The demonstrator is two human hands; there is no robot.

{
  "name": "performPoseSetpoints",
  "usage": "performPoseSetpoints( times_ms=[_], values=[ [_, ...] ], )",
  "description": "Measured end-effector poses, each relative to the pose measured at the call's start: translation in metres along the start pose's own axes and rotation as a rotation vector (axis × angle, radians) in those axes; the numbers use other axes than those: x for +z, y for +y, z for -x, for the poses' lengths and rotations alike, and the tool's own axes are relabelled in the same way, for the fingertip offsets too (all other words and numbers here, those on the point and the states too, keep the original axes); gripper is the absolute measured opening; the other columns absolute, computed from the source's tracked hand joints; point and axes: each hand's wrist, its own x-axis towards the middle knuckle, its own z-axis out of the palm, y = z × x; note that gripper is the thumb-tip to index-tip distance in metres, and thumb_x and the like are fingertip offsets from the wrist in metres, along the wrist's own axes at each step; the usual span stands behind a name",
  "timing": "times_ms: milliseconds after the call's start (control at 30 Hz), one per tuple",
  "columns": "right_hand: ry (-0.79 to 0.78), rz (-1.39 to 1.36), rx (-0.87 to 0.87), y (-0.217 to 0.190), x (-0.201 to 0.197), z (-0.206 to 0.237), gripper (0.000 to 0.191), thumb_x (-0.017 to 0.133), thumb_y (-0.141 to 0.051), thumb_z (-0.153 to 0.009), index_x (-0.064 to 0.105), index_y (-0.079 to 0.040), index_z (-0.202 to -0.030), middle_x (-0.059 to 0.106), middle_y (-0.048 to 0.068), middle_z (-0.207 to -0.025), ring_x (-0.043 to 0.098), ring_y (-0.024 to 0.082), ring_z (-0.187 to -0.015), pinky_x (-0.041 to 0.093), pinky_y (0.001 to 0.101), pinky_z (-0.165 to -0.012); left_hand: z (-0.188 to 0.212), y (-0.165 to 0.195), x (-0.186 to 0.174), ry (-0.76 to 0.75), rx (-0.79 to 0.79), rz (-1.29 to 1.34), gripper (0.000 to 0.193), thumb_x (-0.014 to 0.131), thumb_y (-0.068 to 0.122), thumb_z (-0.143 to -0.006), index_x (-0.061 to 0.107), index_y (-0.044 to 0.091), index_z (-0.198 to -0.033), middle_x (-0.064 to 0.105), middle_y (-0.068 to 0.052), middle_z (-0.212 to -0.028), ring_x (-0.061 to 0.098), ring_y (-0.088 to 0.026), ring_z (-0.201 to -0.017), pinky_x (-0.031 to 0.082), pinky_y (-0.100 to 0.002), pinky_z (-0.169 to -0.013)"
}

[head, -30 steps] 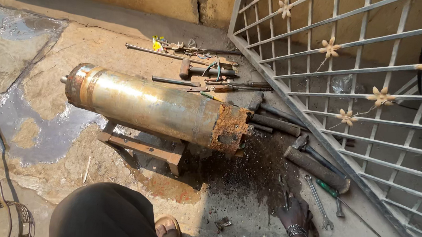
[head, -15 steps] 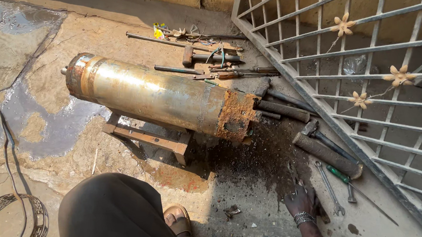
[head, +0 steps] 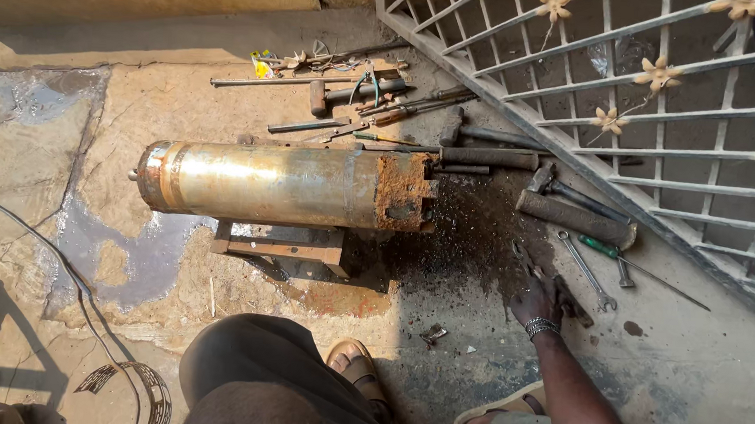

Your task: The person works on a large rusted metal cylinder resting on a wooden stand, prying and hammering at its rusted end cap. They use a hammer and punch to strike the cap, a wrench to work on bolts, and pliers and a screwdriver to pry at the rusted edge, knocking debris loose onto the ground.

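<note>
A long metal cylinder [head: 278,184] with a rusted right end [head: 405,193] lies across a small rusty stand [head: 280,243] on the ground. My right hand [head: 538,296] rests low on the ground to the right of it, fingers down on a dark tool [head: 566,296] lying in black grit. Whether the fingers grip the tool is unclear. A spanner [head: 586,271] and a green-handled screwdriver [head: 610,249] lie just right of the hand. My left hand is out of sight.
Hammers, rods and more tools [head: 358,104] lie scattered behind the cylinder. A white metal grille gate [head: 633,106] stands at the right. A thick iron bar [head: 576,219] lies near it. My knee [head: 269,373] and sandalled feet [head: 358,370] fill the bottom. A cable [head: 55,260] trails at left.
The view has shifted, so the cylinder now sits nearly level in frame. My right hand has stayed low on the ground by the tools at the right.
</note>
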Motion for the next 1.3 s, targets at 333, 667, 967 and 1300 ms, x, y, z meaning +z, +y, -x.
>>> performPoseSetpoints(
  times_ms=[333, 667, 967, 1300],
  values=[
    [0.301, -0.049, 0.244, 0.059, -0.009, -0.017, 0.042, 0.073, -0.018, -0.084, 0.069, -0.024, -0.125, 0.058, 0.012, -0.134, 0.057, 0.037, -0.120, 0.049, 0.0487, -0.105, 0.035, -0.091, -0.028, 0.022, -0.205, -0.145, 0.017, 0.074, 0.003, -0.106, 0.073, 0.001, -0.123, 0.075, -0.013, -0.115, 0.075, -0.019, -0.098, 0.060, -0.030, -0.084],
    [0.101, 0.217, 0.264, 0.067, -0.024, -0.028, 0.052, 0.082, -0.016, -0.073, 0.064, -0.016, -0.122, 0.057, 0.012, -0.137, 0.058, 0.039, -0.126, 0.052, 0.0522, -0.103, 0.088, -0.284, -0.144, -0.299, -0.653, -1.205, 0.024, 0.068, 0.028, -0.100, 0.077, 0.015, -0.117, 0.076, -0.007, -0.119, 0.066, -0.026, -0.112, 0.038, -0.044, -0.108],
    [-0.023, 0.192, 0.263, 0.036, -0.052, -0.041, 0.061, 0.079, -0.033, -0.081, 0.058, -0.001, -0.128, 0.062, 0.028, -0.129, 0.062, 0.045, -0.120, 0.053, 0.0537, -0.101, 0.106, -0.301, -0.148, -0.276, -0.538, -1.467, 0.024, 0.065, 0.033, -0.093, 0.075, 0.014, -0.102, 0.076, -0.006, -0.110, 0.066, -0.025, -0.108, 0.041, -0.042, -0.102],
    [-0.014, -0.299, 0.001, -0.004, -0.109, -0.070, 0.025, 0.085, -0.024, -0.082, 0.070, -0.007, -0.093, 0.079, 0.015, -0.088, 0.075, 0.020, -0.079, 0.061, 0.0348, -0.074, 0.110, -0.304, -0.143, -0.237, -0.544, -1.474, 0.019, 0.063, 0.030, -0.094, 0.075, 0.015, -0.096, 0.075, -0.006, -0.106, 0.066, -0.026, -0.107, 0.041, -0.043, -0.101]
  ],
)
